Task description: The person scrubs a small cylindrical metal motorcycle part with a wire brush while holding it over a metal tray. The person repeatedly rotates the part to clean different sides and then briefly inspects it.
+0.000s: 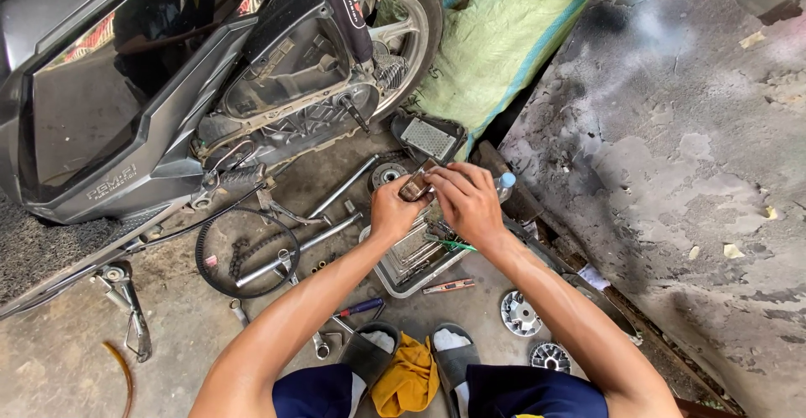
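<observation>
Small metal part [416,186], dark and brownish, sits pinched between both hands above the concrete floor [67,359], just over the far edge of a metal tray [388,279]. What kind of part it is cannot be told; it is mostly covered by fingers. Left hand [393,211] is curled narrowly around the part's near side, thumb and fingertips closed on it. Right hand [464,200] comes in from the other side, fingers bent over the top of the same part, also gripping it.

Below the hands, the tray rests on the floor and holds a jumble of tools, among them a green-handled one [457,245]. Just beyond the hands lies a black air filter cover [430,138] with a pale mesh panel, and beside it a round metal pulley [386,174]. A grey scooter [126,107] stands at the floor's far left, its side case off and the rear wheel [403,23] exposed. Near it lie a black drive belt [248,253] in a loop, long metal bars [298,250], and wrenches. Two finned round discs [520,312] sit on the floor to the right of the tray, close to a stained wall [672,175]. A yellow rag [406,378] lies between the person's sandalled feet at the near edge. A green sack [504,32] lies behind the wheel.
</observation>
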